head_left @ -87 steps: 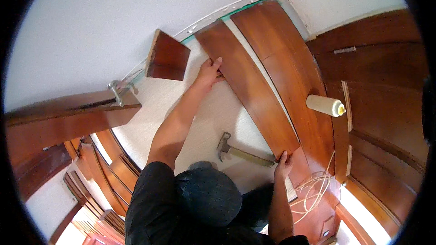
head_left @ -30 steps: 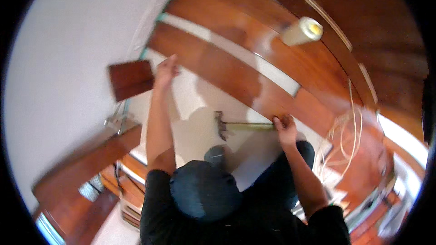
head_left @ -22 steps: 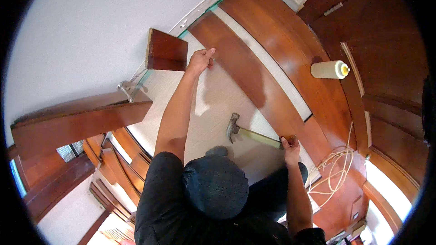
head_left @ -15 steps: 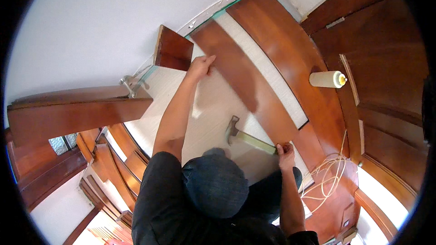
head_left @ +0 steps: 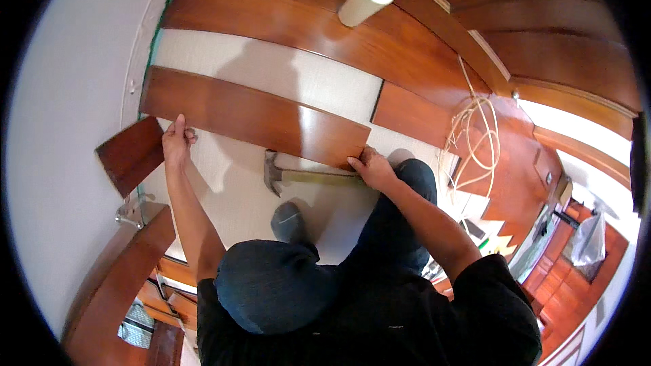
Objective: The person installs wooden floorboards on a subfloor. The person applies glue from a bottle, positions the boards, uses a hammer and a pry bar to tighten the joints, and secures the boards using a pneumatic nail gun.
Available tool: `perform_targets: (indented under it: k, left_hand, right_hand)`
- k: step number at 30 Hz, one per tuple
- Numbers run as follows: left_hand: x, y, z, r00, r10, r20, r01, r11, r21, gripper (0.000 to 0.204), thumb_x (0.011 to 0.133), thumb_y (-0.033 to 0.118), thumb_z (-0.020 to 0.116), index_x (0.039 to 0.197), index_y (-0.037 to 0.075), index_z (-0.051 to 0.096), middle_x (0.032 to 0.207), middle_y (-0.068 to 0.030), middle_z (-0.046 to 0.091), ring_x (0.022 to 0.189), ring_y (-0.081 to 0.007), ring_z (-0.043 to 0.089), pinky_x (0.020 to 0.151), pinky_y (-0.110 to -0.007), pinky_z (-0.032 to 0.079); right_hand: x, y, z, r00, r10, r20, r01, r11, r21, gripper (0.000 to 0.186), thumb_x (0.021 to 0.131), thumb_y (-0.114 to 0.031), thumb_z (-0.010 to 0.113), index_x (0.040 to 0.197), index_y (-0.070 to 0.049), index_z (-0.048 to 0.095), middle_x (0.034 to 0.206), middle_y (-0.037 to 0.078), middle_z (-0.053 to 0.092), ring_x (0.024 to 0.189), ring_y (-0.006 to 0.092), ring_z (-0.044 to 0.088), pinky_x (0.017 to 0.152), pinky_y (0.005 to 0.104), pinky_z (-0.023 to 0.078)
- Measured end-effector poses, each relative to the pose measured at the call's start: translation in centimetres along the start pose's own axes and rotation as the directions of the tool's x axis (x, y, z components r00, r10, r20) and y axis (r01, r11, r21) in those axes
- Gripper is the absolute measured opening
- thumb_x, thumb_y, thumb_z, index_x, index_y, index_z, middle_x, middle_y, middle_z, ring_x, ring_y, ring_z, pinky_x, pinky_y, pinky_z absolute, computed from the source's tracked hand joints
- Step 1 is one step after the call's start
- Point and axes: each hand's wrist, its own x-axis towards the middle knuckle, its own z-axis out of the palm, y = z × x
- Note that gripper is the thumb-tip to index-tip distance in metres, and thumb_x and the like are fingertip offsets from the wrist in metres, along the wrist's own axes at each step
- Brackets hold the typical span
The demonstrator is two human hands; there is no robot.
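Observation:
A long brown wooden floor plank (head_left: pixel 258 112) lies across in front of me, its left end near the wall. At its near edge toward that end, my left hand (head_left: pixel 177 142) has its fingers closed on the board. My right hand (head_left: pixel 374 168) grips the plank's near right corner, thumb on top. Just below the plank a claw hammer (head_left: pixel 315 176) rests on the pale underlay (head_left: pixel 230 169), its handle end hidden by my right hand. A short board (head_left: pixel 130 154) leans near the wall, beside my left hand.
Laid floorboards (head_left: pixel 271 17) run beyond a pale strip, with a shorter board piece (head_left: pixel 412 114) at their near side. A cream squeeze bottle (head_left: pixel 366 1) stands on them. Coiled cable (head_left: pixel 475 142) lies at right. A wooden door edge (head_left: pixel 115 291) stands at lower left.
The view has turned, shifting the scene. The pale gap between the plank and the laid boards is wider. My right hand, earlier by the hammer handle's end, now grips the plank's corner.

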Motion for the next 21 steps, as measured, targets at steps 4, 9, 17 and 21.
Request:
perform_targets:
  k: [4, 9, 17, 21]
  left_hand:
    - [-1.0, 1.5, 0.3, 0.998, -0.028, -0.06, 0.031, 0.998, 0.047, 0.036, 0.103, 0.038, 0.063, 0.084, 0.008, 0.059, 0.068, 0.0015, 0.054, 0.057, -0.0088, 0.05, 0.052, -0.024, 0.043]
    - [-0.2, 0.8, -0.5, 1.0, -0.023, -0.01, 0.023, 1.0, 0.014, 0.036, 0.103, 0.039, 0.063, 0.083, 0.009, 0.058, 0.067, 0.0019, 0.053, 0.057, -0.0081, 0.05, 0.052, -0.023, 0.043]
    - [-0.7, 1.7, 0.3, 0.993, -0.044, -0.108, 0.05, 0.997, 0.063, 0.034, 0.102, 0.037, 0.065, 0.084, 0.009, 0.059, 0.067, 0.002, 0.054, 0.058, -0.0084, 0.05, 0.053, -0.023, 0.043]
    - [-0.9, 1.8, 1.1, 0.995, -0.046, -0.085, 0.051, 0.997, 0.058, 0.034, 0.102, 0.037, 0.065, 0.084, 0.009, 0.06, 0.067, 0.0019, 0.054, 0.058, -0.0087, 0.05, 0.055, -0.024, 0.044]
  right_hand:
    - [0.2, -1.4, -0.3, 1.0, 0.029, -0.006, -0.029, 0.997, 0.068, 0.048, 0.098, -0.039, 0.063, 0.124, 0.0, 0.059, 0.118, 0.026, 0.067, 0.113, 0.0441, 0.062, 0.096, 0.049, 0.049]
    - [0.4, -0.3, 0.5, 0.998, -0.018, -0.067, 0.019, 1.0, 0.014, 0.051, 0.097, -0.042, 0.063, 0.122, 0.002, 0.058, 0.116, 0.028, 0.067, 0.11, 0.0456, 0.062, 0.094, 0.0494, 0.05]
    - [1.0, -0.8, -0.4, 0.999, 0.041, -0.03, -0.041, 0.999, -0.003, 0.051, 0.096, -0.044, 0.064, 0.12, 0.001, 0.059, 0.113, 0.027, 0.068, 0.108, 0.0445, 0.063, 0.093, 0.049, 0.051]
    - [0.8, 0.2, -0.4, 0.999, 0.023, -0.048, -0.017, 0.992, 0.126, 0.05, 0.096, -0.044, 0.065, 0.12, 0.0, 0.061, 0.113, 0.026, 0.068, 0.108, 0.0437, 0.064, 0.092, 0.0478, 0.051]
